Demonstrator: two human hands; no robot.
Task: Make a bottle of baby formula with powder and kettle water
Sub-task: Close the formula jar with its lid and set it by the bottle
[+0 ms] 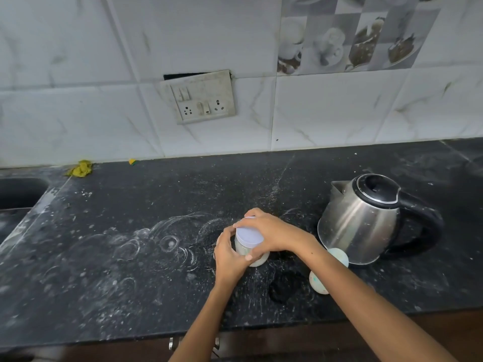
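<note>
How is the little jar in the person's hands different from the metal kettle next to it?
The small clear jar with a pale lilac lid is gripped by both hands, left hand and right hand; the shiny steel kettle with a black lid and handle stands untouched. The jar is far smaller and see-through; the kettle is opaque metal. Both stand upright, lids on.

I see black speckled stone counter (130, 270): steel electric kettle (366, 220), lidded white plastic jar (249, 244), crumpled yellow cloth (79, 169), two pale round pieces (317, 282), maybe bottle parts.

Left hand (230, 253) and right hand (269, 235) curled, gripping.
</note>
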